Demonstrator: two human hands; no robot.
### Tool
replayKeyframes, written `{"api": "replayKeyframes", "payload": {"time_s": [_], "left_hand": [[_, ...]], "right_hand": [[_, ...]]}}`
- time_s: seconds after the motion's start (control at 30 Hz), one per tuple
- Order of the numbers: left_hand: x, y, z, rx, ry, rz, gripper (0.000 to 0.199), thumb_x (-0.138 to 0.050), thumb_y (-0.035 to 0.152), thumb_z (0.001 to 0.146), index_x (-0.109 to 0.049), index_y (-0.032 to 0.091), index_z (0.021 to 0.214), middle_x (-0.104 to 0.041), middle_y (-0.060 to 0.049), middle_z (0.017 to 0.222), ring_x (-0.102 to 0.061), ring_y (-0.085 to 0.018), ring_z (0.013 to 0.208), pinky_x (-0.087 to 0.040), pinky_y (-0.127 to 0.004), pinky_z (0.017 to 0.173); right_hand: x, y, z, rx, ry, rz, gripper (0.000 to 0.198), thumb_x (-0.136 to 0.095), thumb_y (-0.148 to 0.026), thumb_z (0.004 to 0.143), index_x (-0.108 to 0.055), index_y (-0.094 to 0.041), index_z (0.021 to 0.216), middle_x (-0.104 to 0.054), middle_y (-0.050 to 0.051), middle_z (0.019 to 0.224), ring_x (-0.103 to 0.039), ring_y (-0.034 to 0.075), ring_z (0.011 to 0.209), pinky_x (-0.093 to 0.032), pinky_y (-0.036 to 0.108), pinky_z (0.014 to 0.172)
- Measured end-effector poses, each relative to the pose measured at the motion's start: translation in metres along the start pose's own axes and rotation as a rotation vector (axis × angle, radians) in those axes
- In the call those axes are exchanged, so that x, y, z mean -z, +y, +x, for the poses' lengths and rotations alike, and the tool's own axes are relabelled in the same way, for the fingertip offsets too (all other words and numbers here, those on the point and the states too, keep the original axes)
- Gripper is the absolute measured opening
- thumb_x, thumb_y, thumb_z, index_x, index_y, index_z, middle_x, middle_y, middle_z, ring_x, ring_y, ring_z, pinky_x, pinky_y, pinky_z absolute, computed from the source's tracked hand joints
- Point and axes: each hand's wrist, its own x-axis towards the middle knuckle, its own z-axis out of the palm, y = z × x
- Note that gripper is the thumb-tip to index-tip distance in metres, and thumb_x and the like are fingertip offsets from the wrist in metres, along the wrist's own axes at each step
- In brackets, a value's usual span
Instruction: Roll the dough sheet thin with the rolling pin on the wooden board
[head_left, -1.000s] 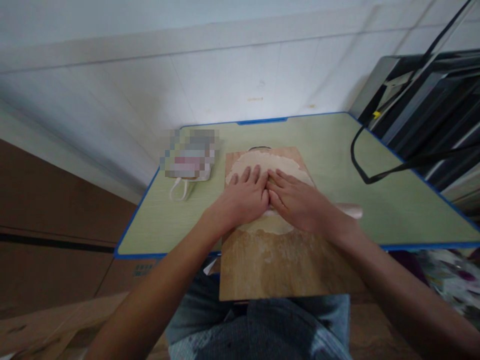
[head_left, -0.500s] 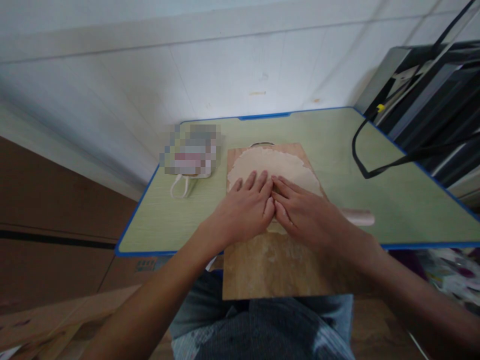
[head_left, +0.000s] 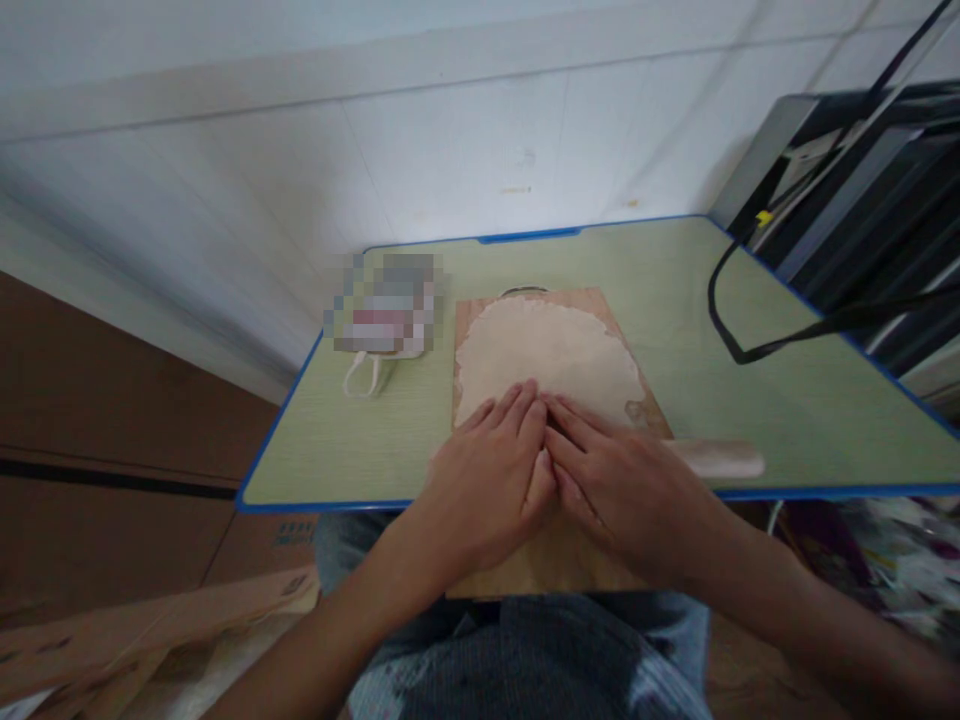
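A wide, thin sheet of pale dough (head_left: pixel 544 340) with a ragged edge lies on a wooden board (head_left: pixel 660 415). Across its near part runs a rolling pin (head_left: pixel 727 458), whose right end sticks out past the board; my hands hide its middle. My left hand (head_left: pixel 499 455) lies flat over the pin, fingers stretched forward onto the dough's near area. Beside it, my right hand (head_left: pixel 604 465) rests the same way, fingers extended and angled inward. The two hands meet at their fingertips and thumbs. Neither is wrapped round the pin.
The board overhangs the near blue edge of a pale green table (head_left: pixel 322 450). A blurred-out item (head_left: pixel 390 305) with a white loop stands at the back left. A black strap (head_left: pixel 742 352) hangs over the right side. Behind the table rises a white wall (head_left: pixel 480 150).
Both hands and the rolling pin have come back toward my body, along the board. More of the dough's middle is now uncovered.
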Motion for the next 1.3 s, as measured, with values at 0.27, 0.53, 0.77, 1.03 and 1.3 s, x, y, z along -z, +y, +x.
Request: {"api": "replayKeyframes", "payload": {"time_s": [0.27,0.53,0.77,1.03,1.3], "left_hand": [[-0.004,0.007,-0.020,-0.048,0.079,0.031,0.051,-0.030,0.024,0.089,-0.041,0.005,0.136,-0.040,-0.015,0.145,-0.035,-0.026,0.135,-0.032,-0.045,0.109],[-0.004,-0.013,-0.003,0.060,0.121,0.168,0.045,-0.027,0.029,0.095,-0.046,0.012,0.132,-0.046,-0.015,0.140,-0.041,-0.027,0.131,-0.033,-0.046,0.107],[0.005,-0.037,0.029,0.010,0.074,0.105,0.043,-0.021,0.026,0.098,-0.046,0.011,0.130,-0.045,-0.015,0.141,-0.038,-0.023,0.134,-0.031,-0.042,0.109],[0.004,-0.049,0.039,0.004,0.134,0.177,0.045,-0.021,0.018,0.096,-0.047,0.004,0.130,-0.045,-0.016,0.141,-0.032,-0.025,0.136,-0.029,-0.043,0.111],[-0.009,0.002,-0.027,0.088,0.240,0.197,0.045,-0.029,0.027,0.094,-0.048,0.017,0.133,-0.042,-0.009,0.145,-0.035,-0.028,0.135,-0.035,-0.048,0.107]], "right_hand": [[0.008,0.000,-0.017,0.077,0.055,0.108,0.037,-0.037,-0.017,0.089,-0.059,-0.009,0.119,-0.054,0.014,0.134,-0.042,0.022,0.130,-0.038,0.039,0.107],[0.001,0.041,-0.019,-0.073,0.114,-0.205,0.044,-0.035,-0.033,0.095,-0.050,-0.016,0.133,-0.050,0.014,0.137,-0.044,0.029,0.128,-0.038,0.053,0.103],[0.003,0.074,-0.003,-0.144,0.085,-0.189,0.050,-0.022,-0.036,0.098,-0.052,-0.014,0.131,-0.054,0.014,0.133,-0.048,0.026,0.125,-0.036,0.051,0.103],[0.001,0.081,0.009,-0.150,0.061,-0.181,0.049,-0.022,-0.032,0.097,-0.047,-0.013,0.135,-0.050,0.015,0.137,-0.043,0.025,0.129,-0.038,0.047,0.103],[0.004,0.043,-0.052,-0.113,0.140,-0.129,0.042,-0.034,-0.030,0.096,-0.047,-0.019,0.134,-0.048,0.009,0.139,-0.044,0.024,0.129,-0.044,0.048,0.098]]}}
